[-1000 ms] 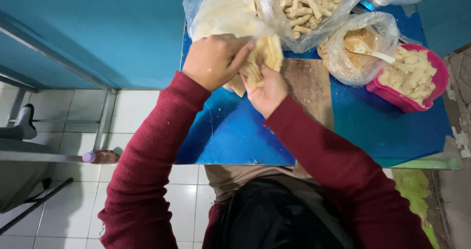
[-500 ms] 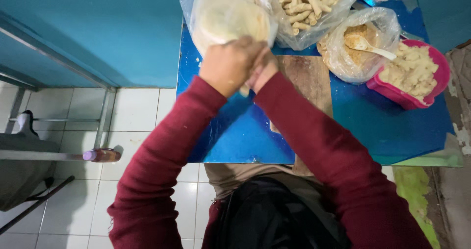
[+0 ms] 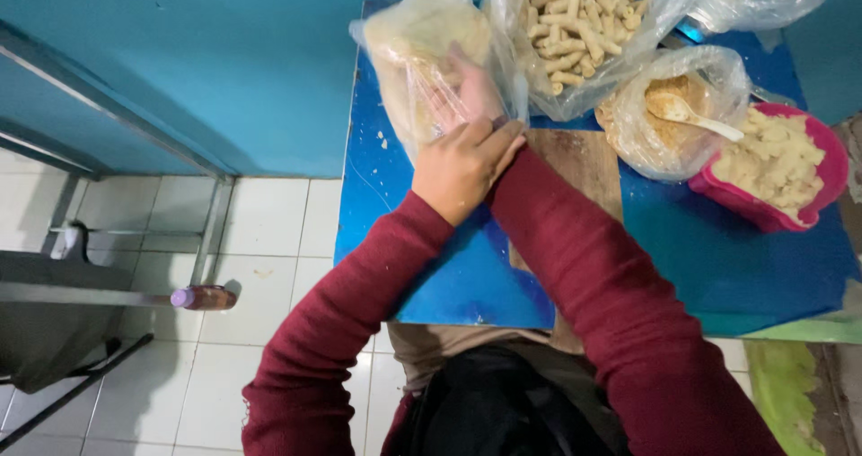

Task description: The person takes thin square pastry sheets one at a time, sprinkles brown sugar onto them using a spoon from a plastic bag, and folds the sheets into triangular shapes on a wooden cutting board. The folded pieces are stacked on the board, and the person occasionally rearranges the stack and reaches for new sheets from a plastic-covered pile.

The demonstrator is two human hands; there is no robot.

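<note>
My right hand [image 3: 469, 86] reaches into a clear plastic bag of pale thin sheets [image 3: 404, 52] at the back left of the blue table [image 3: 449, 276]. Its fingers lie spread on the sheets and show through the plastic. My left hand [image 3: 462, 167] sits just in front, fingers curled over the bag's mouth and across my right wrist. Both arms wear dark red sleeves. A wooden board [image 3: 579, 164] lies under my right forearm.
A bag of pale rolled sticks [image 3: 584, 25] stands behind the board. To the right are a bag of brown filling [image 3: 660, 142] with a white spoon [image 3: 696, 117] and a pink bowl [image 3: 813, 209] of pale pieces. A small bottle [image 3: 206, 297] lies on the tiled floor, left.
Both hands left the board, where they held a pale sheet, and moved back left to the bag. My right hand has now gone inside it.
</note>
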